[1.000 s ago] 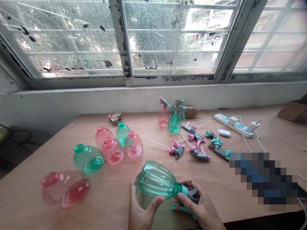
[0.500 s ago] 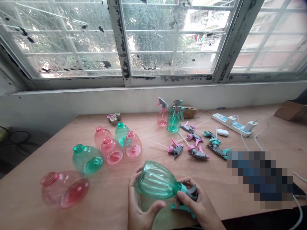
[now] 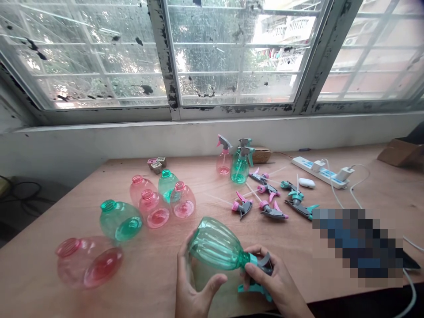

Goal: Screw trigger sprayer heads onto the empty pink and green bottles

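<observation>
Over the wooden table [image 3: 149, 287], at six o'clock, a green spray bottle [image 3: 217, 243] is held slanted, apparently so its neck is steadied against the sprayer head [image 3: 265, 262]. Its base is supported by the widely opened left hand [image 3: 195, 293], thumb lifted; the collar [image 3: 253, 259] is pinched by the right hand [image 3: 280, 282].
</observation>
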{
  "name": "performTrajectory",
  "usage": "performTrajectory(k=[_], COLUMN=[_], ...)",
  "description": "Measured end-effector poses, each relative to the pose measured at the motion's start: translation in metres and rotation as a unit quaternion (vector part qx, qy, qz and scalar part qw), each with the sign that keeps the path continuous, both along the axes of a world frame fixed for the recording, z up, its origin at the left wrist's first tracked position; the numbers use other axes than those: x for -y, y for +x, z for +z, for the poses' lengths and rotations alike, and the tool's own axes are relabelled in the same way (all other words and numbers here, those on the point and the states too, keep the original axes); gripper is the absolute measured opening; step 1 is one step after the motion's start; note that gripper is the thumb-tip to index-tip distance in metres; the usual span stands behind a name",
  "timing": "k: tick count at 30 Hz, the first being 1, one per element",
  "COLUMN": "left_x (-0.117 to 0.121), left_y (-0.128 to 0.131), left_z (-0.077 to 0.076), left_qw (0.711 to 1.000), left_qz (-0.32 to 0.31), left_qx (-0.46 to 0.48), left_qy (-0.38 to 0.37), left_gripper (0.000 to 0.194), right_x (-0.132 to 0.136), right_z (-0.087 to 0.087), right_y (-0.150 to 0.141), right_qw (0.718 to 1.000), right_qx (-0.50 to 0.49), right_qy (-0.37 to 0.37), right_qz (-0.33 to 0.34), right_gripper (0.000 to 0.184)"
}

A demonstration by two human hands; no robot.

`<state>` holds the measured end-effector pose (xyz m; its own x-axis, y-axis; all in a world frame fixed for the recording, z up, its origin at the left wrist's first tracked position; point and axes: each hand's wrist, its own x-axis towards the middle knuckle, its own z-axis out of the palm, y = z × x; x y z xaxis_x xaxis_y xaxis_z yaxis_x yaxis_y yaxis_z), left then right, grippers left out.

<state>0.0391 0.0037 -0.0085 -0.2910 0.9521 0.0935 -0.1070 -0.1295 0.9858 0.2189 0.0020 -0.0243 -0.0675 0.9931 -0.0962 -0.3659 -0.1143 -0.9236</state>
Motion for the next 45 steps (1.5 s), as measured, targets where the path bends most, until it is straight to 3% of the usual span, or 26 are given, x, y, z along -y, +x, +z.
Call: performTrajectory(k=[4,9,17,22,28,36,45], left_x=[-0.002,-0.008,0.000,-0.002,-0.008,-0.004,-0.005], left_y=[-0.001,-0.009,0.004,0.001,-0.007,0.000,0.003], left_z=[-0.003,-0.011,-0.007,-0.006,-0.012,-0.004,-0.008], left_qw=[0.999,0.995,0.999,0.998,0.995,1.000,1.000], left_qz=[0.034,0.004,-0.001,0.023,-0.012,0.015,-0.006], left_qx=[-0.009,-0.094,-0.031,-0.062,-0.102,0.000,-0.009], left_qy=[-0.015,0.027,-0.009,-0.014,0.004,0.004,-0.011], left_gripper=[0.086,0.074,0.079,0.080,0.076,0.082,0.076], right_x=[-0.001,-0.001,0.000,0.001,-0.001,0.003,-0.001], right_z=[0.001,0.003,0.003,0.000,-0.001,0.002,0.002], right_y=[0.000,-0.001,-0.002,-0.002,-0.001,-0.006,0.000], right_qw=[0.999,0.998,0.997,0.997,0.997,0.995,0.999], right_qx=[0.030,0.029,0.050,0.074,0.059,0.089,0.031], right_qy=[-0.012,-0.011,0.014,0.019,0.012,0.022,0.008], right_qz=[-0.018,-0.047,-0.053,-0.024,-0.046,-0.032,-0.040], right_gripper=[0.041,0.044,0.046,0.042,0.045,0.043,0.046])
